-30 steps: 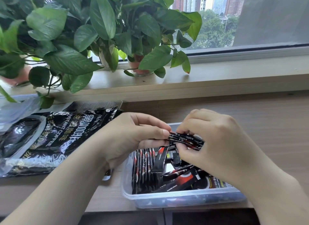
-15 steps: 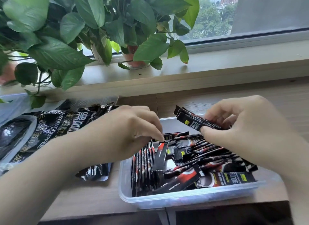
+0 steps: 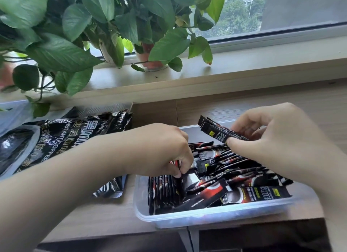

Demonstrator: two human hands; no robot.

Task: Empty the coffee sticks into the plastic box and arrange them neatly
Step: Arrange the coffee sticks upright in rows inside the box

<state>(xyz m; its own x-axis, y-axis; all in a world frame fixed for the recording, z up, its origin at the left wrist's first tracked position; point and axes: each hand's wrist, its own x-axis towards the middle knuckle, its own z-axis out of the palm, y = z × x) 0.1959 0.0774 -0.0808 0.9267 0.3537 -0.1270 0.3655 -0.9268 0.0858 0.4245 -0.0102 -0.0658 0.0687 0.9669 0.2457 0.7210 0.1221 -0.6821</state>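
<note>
The plastic box [image 3: 187,217] sits in the lower middle of the frame, its front rim close to the near edge of the table [image 3: 244,109]. Along its left side a row of sticks [image 3: 163,191] stands on edge. The centre and right hold a loose pile [image 3: 236,169] lying crosswise. The coffee bag [image 3: 56,139] lies at the left of the frame, beside the box.

The left hand [image 3: 159,152] reaches down with curled fingers and pinches the end stick [image 3: 180,174] of the row. The right hand [image 3: 272,148], at centre right, grips a small bundle [image 3: 216,132] by one end above the box's far side.

The bundle is the likeliest trouble: held at one end only, it could fan out or shed a stick as it is lowered. The row looks propped by the left hand, so it may topple into the pile once released. Loose sticks lying against the row could also jam the gap. A hard push might slide the box off the table.
</note>
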